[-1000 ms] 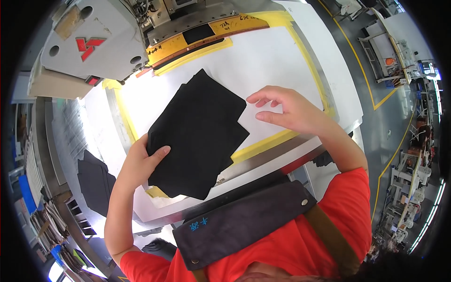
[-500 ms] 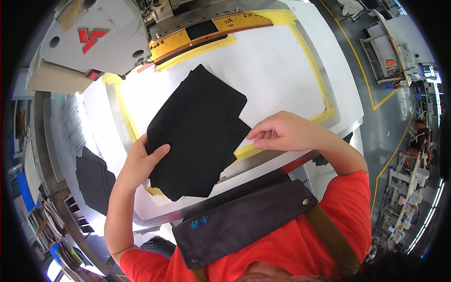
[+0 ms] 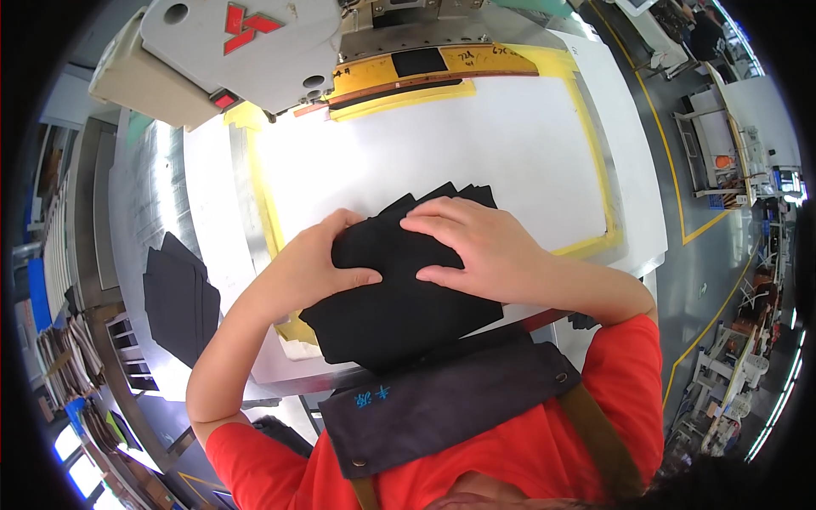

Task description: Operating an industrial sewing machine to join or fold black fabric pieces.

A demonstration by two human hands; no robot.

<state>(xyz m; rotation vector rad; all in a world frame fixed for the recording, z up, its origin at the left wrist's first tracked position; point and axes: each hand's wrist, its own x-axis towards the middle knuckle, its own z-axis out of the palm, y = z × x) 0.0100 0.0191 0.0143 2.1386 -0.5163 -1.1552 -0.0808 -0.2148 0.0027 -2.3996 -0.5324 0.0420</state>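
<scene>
White work sheet [image 3: 510,136], yellow tape [image 3: 265,191] bordering it, is lying beside a grey machine head [image 3: 191,51]. A stack of black fabric-like pieces [image 3: 399,314] is sitting over its near edge, corners fanning unevenly. Left hand [image 3: 306,263] is grasping the stack's left side, thumb on top; right hand [image 3: 493,246] is curving over the right, grip uncertain. Judgement: evening corners would be needing light, equal pressure, avoiding creases. Stack is hiding some left fingertips; layers are blending, uncountable; frame is cropping the machine head.
</scene>
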